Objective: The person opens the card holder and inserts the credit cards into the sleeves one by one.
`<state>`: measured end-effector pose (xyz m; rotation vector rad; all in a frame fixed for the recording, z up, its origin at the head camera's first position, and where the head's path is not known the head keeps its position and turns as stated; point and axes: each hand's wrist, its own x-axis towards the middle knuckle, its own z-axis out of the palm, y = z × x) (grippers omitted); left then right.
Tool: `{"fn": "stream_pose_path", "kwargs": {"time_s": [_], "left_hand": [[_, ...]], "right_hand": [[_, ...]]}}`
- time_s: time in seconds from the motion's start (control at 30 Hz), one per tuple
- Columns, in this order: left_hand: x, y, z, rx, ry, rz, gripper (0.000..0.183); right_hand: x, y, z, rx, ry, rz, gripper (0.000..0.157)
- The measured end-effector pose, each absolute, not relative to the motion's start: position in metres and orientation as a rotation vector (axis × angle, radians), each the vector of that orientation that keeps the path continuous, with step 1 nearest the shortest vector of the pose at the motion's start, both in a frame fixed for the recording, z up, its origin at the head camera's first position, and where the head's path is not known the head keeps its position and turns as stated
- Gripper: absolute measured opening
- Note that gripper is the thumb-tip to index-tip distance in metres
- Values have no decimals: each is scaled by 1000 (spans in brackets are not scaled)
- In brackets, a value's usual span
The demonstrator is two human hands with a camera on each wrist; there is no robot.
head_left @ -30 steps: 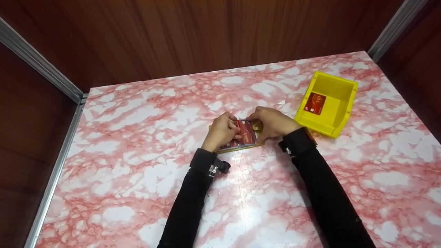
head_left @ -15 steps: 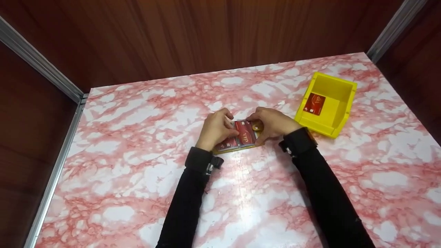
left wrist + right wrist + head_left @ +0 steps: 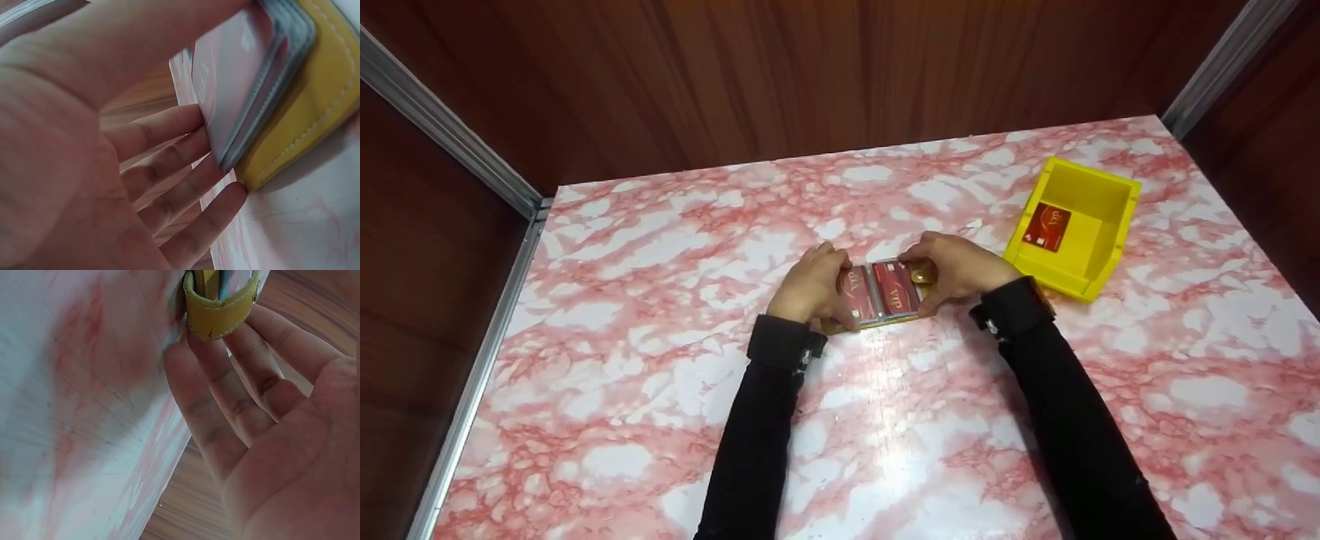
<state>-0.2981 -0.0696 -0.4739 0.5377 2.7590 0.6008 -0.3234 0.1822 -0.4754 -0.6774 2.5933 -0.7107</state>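
Observation:
A yellow card holder (image 3: 315,107) with clear plastic sleeves lies spread on the table, with red VIP cards (image 3: 895,289) showing through two sleeves side by side. My left hand (image 3: 808,291) holds the left part across its width, thumb at the near edge and fingers at the far edge. In the left wrist view, fingertips (image 3: 197,115) touch the stacked sleeves and the yellow cover. At the other end my right hand (image 3: 958,268) grips the holder between thumb and fingers, around a yellow strap (image 3: 222,312) with a snap button.
Right of the hands stands a yellow plastic bin (image 3: 1099,232), with one red VIP card (image 3: 1048,226) inside against its left wall. The table (image 3: 675,262) has a pink and white marbled top. Dark wood-look panels (image 3: 780,82) rise behind it and at both sides.
My left hand has moved left, off the middle of the card holder, and now grips its left part, uncovering the left card. My right hand stays where it was.

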Motion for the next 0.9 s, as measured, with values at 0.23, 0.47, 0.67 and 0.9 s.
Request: {"fn": "stream_pose_path", "kwargs": {"time_s": [0.23, 0.47, 0.67, 0.9], "left_hand": [[-299, -69, -475, 530, 2761, 592, 85], [-299, -69, -475, 543, 2772, 561, 83], [-299, -69, -475, 550, 2767, 567, 83], [-299, -70, -475, 555, 2758, 581, 85]], "right_hand": [[-324, 208, -460, -535, 2708, -939, 56], [-324, 247, -445, -224, 3054, -1294, 36], [-324, 262, -442, -41, 3081, -1337, 43], [-325, 243, -451, -348, 2962, -1230, 46]]}}
